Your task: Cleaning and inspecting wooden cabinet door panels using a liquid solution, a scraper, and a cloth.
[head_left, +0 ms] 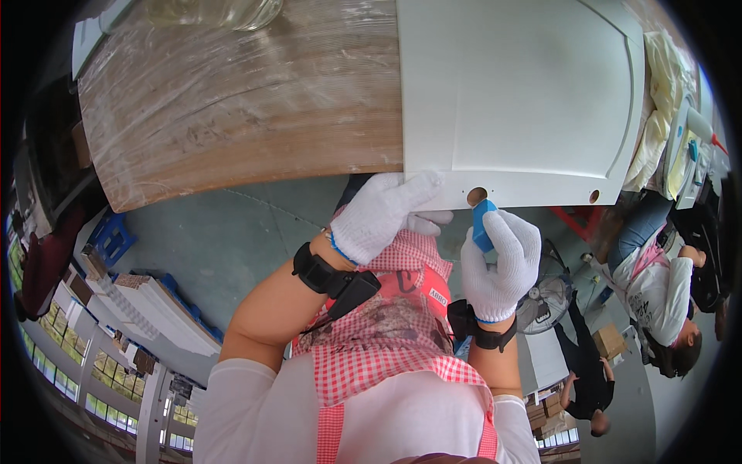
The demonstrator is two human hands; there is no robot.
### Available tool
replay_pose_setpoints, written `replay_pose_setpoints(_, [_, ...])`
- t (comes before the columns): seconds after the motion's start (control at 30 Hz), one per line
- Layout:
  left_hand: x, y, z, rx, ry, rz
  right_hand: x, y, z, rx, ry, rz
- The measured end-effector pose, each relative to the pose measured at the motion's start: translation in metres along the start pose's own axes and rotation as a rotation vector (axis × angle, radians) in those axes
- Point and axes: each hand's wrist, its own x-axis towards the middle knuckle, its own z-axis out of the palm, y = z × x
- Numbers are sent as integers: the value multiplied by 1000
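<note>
Packaging noted: clear plastic film (232,93) is stretched over the wood-grain counter, wrinkled and glossy. Brown cardboard boxes (609,340) stand on the floor at lower right, with more stacked (550,410) just below them (small, details unclear). A small white rectangular label (438,297) sits on the red-checked apron. No screens or signs seen.

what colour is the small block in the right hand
Blue. The right hand, in a white glove, grips the small block by the white panel; the head view shows it.
</note>
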Motion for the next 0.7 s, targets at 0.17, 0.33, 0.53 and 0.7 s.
replay_pose_setpoints(0.17, [0, 2, 0, -2, -12, 9, 1, -3, 0, 12, -4, -11])
replay_pose_setpoints(0.33, [2, 0, -2, 3, -7, 13, 0, -1, -1, -29, 17, -2])
replay_pose_setpoints(0.53, [0, 1, -2, 0, -5, -1, -3, 3, -2, -46, 44, 19])
replay_pose_setpoints(0.7, [1, 4, -2, -9, -36, 17, 1, -6, 5, 31, 1, 11])
